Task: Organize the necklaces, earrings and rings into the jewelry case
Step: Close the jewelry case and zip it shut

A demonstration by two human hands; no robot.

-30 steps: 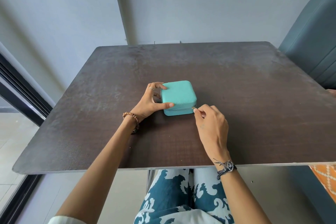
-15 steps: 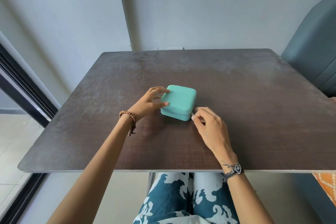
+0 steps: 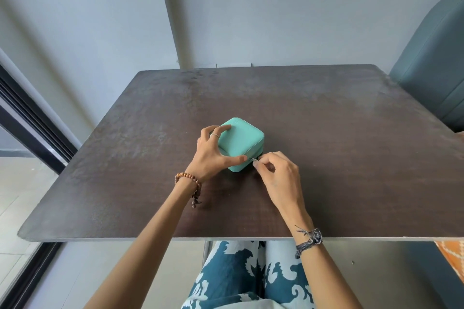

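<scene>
Grey wall behind, a dark brown worktop (image 3: 326, 133) in front, a teal upholstered chair (image 3: 431, 63) off to the right edge, and a dark window frame (image 3: 30, 118) running down the left. Mid-worktop sits the turquoise jewelry case (image 3: 241, 140) — a small square zip case, turned corner-on toward the camera, lid down. The left hand (image 3: 213, 155) is on it: fingers spread over the lid's near-left side, thumb stretched along the front wall, bracing the case against the worktop. There's a silver ring (image 3: 214, 135) on one finger and a wooden bead bracelet (image 3: 188, 179) at that wrist, its tassel trailing on the surface. The right hand (image 3: 278, 175) comes in at the case's near right corner — thumb and forefinger pressed together, pinching the little metal zipper pull (image 3: 253, 159) right at the seam, the other fingers curled loosely behind. A dark braided cord bracelet (image 3: 310, 241) wraps the right wrist. Below the worktop edge, blue-and-white patterned trousers (image 3: 246, 276) fill the lap, and an orange patterned cushion (image 3: 452, 256) peeks in at the far right
</scene>
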